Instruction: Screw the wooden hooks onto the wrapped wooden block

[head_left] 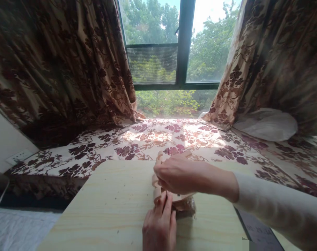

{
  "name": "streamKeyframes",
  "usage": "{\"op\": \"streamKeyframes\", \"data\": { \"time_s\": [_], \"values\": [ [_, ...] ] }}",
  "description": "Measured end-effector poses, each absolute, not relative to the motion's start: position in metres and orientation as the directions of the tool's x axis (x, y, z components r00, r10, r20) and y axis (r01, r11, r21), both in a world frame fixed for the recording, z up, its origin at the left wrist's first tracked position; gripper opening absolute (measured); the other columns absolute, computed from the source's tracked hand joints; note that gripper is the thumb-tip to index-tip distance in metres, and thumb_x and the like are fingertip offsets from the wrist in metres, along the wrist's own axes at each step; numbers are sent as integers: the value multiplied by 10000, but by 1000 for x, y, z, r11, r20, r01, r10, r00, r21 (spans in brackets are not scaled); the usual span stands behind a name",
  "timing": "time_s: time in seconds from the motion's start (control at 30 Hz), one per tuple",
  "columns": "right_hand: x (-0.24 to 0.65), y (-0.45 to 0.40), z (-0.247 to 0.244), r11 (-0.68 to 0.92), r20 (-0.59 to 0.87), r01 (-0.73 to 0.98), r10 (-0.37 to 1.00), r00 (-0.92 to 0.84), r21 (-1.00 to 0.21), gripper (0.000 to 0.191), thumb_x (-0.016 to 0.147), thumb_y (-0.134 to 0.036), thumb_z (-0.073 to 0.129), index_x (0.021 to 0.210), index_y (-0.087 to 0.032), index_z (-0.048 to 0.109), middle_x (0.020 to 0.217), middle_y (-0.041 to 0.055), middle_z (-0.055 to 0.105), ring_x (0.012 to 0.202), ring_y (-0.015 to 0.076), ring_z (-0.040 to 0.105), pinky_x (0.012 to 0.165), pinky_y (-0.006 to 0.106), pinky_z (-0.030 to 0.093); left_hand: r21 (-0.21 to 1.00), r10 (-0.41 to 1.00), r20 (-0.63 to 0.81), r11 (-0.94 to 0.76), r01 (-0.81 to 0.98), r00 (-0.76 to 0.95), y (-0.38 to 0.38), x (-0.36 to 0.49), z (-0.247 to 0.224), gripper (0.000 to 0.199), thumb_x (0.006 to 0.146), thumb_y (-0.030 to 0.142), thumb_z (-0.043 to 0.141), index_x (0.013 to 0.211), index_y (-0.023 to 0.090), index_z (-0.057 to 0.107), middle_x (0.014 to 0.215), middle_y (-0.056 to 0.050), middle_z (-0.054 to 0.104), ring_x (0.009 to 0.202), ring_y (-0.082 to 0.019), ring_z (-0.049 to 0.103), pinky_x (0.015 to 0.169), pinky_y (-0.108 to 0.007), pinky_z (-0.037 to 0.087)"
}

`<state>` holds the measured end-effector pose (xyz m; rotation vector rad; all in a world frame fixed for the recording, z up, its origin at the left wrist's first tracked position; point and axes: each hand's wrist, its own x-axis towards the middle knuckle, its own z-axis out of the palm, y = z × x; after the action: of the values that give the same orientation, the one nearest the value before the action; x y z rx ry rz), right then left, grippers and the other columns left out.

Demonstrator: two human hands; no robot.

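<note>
A pale tan piece with a curled, wavy left edge (156, 194) lies on the light wooden board. I cannot make out its kind, since my hands cover most of it. My right hand (178, 174) comes in from the right and lies over it, with fingers closed in a pinch; what is between the fingertips is hidden. Just below, my left hand (160, 223) has its fingers together, gripping the piece's near edge. Under the piece, a brown, crinkled bundle (186, 207) sticks out at the right; it is too blurred to name.
The wooden board (116, 209) carries small dark specks. Behind it is a ledge with a flowered cover (150, 136), below a window between patterned curtains (95, 62). A whitish bag-like thing (267, 124) lies at right. A dark flat object (260, 228) with markings is near the board's right edge.
</note>
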<state>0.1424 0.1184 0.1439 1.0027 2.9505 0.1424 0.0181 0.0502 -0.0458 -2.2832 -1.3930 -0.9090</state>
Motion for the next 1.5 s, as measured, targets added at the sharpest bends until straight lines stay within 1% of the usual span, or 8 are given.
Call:
{"op": "streamKeyframes", "data": {
  "time_s": [0.1, 0.37, 0.57, 0.73, 0.83, 1.07, 1.33, 1.5],
  "values": [
    [141, 119, 146, 768, 3, 630, 634, -773, 115, 169, 784, -199, 483, 701, -115, 604, 552, 67, 598, 421, 106, 384, 438, 282, 186, 79, 682, 660, -481, 873, 316, 50, 19, -43, 369, 876, 149, 414, 1237, 142, 491, 1185, -126, 598, 901, -192, 636, 693, -289, 521],
    [138, 112, 155, 842, -100, 533, 539, -836, 77, 89, 751, -145, 526, 734, -147, 614, 641, 39, 624, 492, 101, 422, 452, 271, 210, 129, 679, 682, -478, 869, 273, 49, 23, -34, 284, 873, 164, 403, 1092, 150, 585, 1038, -107, 661, 871, -228, 647, 639, -301, 522],
    [145, 116, 148, 756, -65, 650, 655, -753, 83, 215, 822, -227, 443, 734, -128, 612, 641, 83, 645, 500, 133, 484, 442, 278, 200, 132, 673, 686, -488, 863, 276, 48, 24, -33, 328, 879, 149, 400, 1178, 134, 533, 1131, -130, 627, 918, -213, 639, 700, -303, 525],
    [151, 116, 152, 823, -35, 560, 565, -824, 93, 77, 752, -167, 527, 735, -153, 601, 639, 41, 633, 499, 114, 461, 441, 269, 209, 152, 679, 679, -501, 852, 278, 49, 24, -32, 342, 879, 148, 421, 1207, 137, 515, 1130, -133, 622, 944, -226, 630, 715, -321, 528],
    [150, 115, 154, 848, -60, 522, 528, -847, 90, 109, 757, -111, 510, 711, -151, 599, 634, 26, 625, 484, 99, 427, 432, 260, 220, 158, 681, 676, -506, 848, 281, 49, 23, -33, 337, 878, 151, 433, 1203, 130, 520, 1101, -132, 634, 913, -233, 637, 688, -326, 533],
    [148, 113, 157, 776, -99, 624, 631, -770, 90, 175, 813, -170, 480, 725, -133, 626, 641, 55, 638, 475, 109, 440, 438, 272, 229, 144, 664, 692, -512, 847, 284, 51, 24, -34, 346, 873, 156, 448, 1212, 133, 513, 1176, -122, 606, 952, -245, 625, 705, -342, 536],
    [148, 114, 158, 847, -98, 528, 532, -841, 69, 114, 740, -116, 520, 731, -157, 626, 636, 28, 637, 486, 104, 436, 433, 255, 234, 147, 679, 676, -505, 850, 287, 50, 23, -32, 320, 876, 152, 437, 1178, 133, 539, 1080, -125, 637, 932, -234, 633, 694, -319, 532],
    [146, 115, 153, 795, -100, 602, 607, -789, 79, 134, 773, -152, 491, 728, -144, 617, 662, 58, 654, 490, 112, 461, 447, 268, 246, 141, 672, 687, -496, 857, 277, 50, 22, -33, 325, 882, 161, 415, 1184, 140, 533, 1103, -124, 634, 909, -221, 639, 684, -304, 526]
  ]
}}
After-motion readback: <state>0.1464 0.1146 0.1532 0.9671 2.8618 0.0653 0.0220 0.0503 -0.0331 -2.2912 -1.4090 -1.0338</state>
